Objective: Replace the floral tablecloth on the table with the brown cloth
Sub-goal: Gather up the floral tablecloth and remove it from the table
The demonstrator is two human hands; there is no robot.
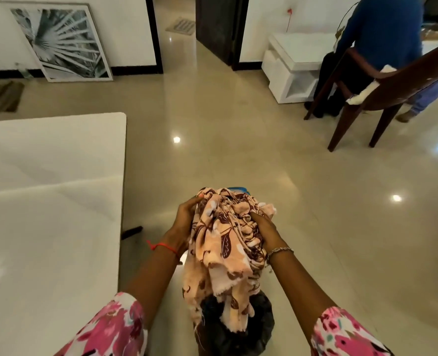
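Our left hand (183,223) and right hand (264,233) had fingers (194,201) clenched on the bunched floral tablecloth (225,245), whose loose tail below them could spill onto the floor (238,124).

floral tablecloth (228,237): soft matt cloth, frayed edge | surface (46,201): white, smooth, faintly glossy | floor (238,140): polished tile, mirror-glossy | bag (238,332): black crinkled shiny plastic | chair (405,80): dark wood, speckled | bracelet (281,251): shiny metal
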